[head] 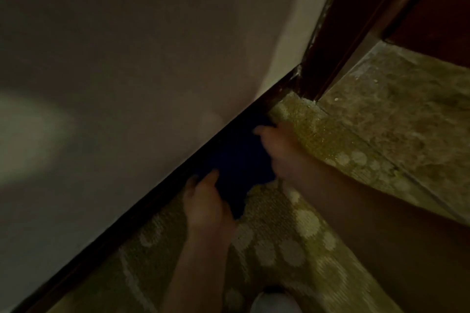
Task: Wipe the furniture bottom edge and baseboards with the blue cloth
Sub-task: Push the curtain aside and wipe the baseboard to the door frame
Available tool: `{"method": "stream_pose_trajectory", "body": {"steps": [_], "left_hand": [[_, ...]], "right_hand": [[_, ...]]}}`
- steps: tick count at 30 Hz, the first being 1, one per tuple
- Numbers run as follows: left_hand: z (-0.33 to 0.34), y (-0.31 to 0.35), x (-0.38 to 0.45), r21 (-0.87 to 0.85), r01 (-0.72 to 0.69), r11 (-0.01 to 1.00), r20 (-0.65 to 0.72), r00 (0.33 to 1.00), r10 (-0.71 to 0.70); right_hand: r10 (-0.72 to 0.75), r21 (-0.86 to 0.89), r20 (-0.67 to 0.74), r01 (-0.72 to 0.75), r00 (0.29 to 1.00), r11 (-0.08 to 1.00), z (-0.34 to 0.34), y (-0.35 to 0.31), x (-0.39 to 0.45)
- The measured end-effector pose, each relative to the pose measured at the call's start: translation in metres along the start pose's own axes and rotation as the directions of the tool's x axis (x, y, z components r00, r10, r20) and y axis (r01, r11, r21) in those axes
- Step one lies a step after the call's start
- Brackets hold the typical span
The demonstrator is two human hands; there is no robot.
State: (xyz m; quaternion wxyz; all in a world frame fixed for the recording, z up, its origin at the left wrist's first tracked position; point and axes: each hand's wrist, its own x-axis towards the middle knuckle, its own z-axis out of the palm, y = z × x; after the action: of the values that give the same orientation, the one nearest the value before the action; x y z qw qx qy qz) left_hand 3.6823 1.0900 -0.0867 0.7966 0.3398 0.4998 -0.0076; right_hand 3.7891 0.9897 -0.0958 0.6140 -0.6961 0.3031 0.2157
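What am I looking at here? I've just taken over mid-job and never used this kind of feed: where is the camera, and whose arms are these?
There is no machine: a person is working with bare hands, and the one picture comes from a wide-angle camera worn on their head, looking down. The room is dim and the picture is blurred. The left hand and the right hand both hold a dark blue cloth against the dark baseboard at the foot of a pale wall. Below lies a greenish carpet with pale dots. At the upper right stands a dark wooden door frame. How tightly the fingers grip is hard to tell.
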Motion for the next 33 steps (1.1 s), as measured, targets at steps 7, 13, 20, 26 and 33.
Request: {"method": "stream_pose_trajectory", "body": {"steps": [7,13,20,26,33], "left_hand": [[0.003,0.006,-0.013,0.001,-0.097,0.995,-0.085,0.992,0.097],[-0.062,0.018,-0.03,-0.124,-0.169,0.978,-0.128,0.98,0.153],[-0.073,0.023,-0.048,0.342,-0.349,0.873,-0.044,0.922,0.386],[-0.11,-0.026,-0.03,0.681,0.008,0.732,-0.117,0.988,0.097],[-0.109,-0.055,-0.01,0.822,-0.039,0.568,-0.121,0.963,0.24]], "right_hand": [[0.009,0.112,0.057,-0.015,0.998,0.994,-0.004,-0.009,-0.027],[0.031,0.128,0.227,-0.062,0.973,0.99,0.024,0.022,-0.078],[-0.16,0.051,0.108,0.155,0.981,0.987,-0.002,0.04,-0.105],[-0.012,-0.393,0.292,0.132,0.956,0.91,-0.032,0.084,-0.105],[-0.194,-0.628,0.194,0.274,0.962,0.728,-0.017,0.105,-0.086]]}}
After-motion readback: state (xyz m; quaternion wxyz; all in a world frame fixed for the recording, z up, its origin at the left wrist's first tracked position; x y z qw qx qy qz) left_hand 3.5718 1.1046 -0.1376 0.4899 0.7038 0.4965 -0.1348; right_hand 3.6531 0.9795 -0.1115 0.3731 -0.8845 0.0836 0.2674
